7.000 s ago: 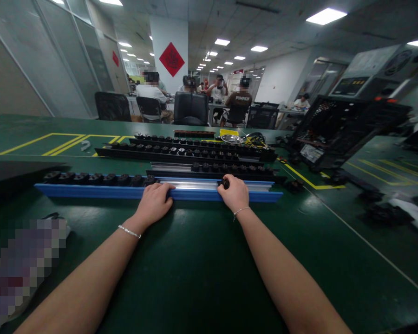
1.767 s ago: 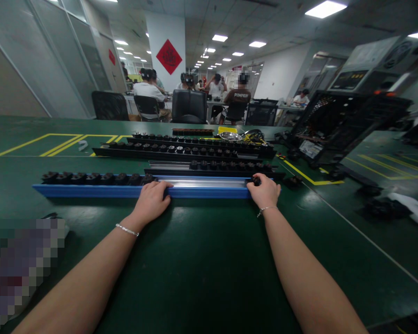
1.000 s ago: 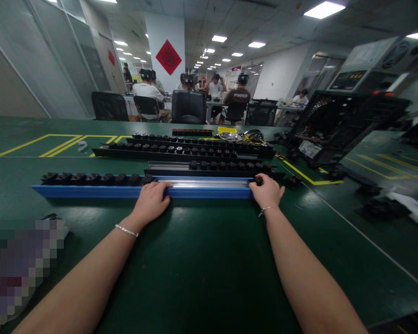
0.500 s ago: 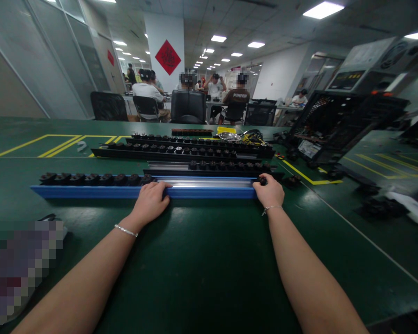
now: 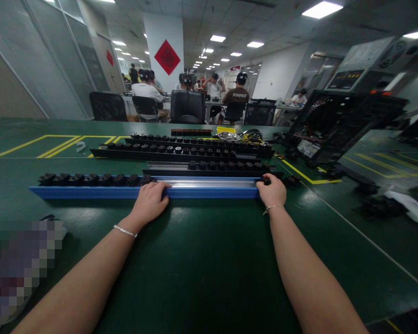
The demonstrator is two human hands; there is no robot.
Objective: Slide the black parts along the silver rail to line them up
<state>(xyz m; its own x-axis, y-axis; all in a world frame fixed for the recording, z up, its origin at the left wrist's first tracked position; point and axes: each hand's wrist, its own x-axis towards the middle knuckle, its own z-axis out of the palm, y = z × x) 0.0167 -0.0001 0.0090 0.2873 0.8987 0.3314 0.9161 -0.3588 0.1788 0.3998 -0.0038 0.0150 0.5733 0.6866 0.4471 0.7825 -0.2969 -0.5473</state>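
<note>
Crosswise in front of me lies a long blue rail (image 5: 209, 192) with a silvery channel along its top. Several black round socket-like pieces (image 5: 90, 179) sit in a row along its left half. My left hand (image 5: 151, 199) is closed over the rail's near edge around its middle, beside the last piece of that row. At the rail's right end, my right hand (image 5: 273, 191) has thumb and fingers closed around a single black round piece (image 5: 265, 180), mostly covered by the fingers. Bare channel shows between the two hands.
Behind the blue rail lie several black rails (image 5: 181, 150) with similar pieces. A metal dish (image 5: 229, 136) and a yellow tray (image 5: 226, 130) stand farther back. An open black computer case (image 5: 329, 125) is at right. People sit at tables beyond the green table (image 5: 202, 260).
My right hand has shifted slightly to the right along the rail's end with the black round piece. My left hand stays in place on the rail.
</note>
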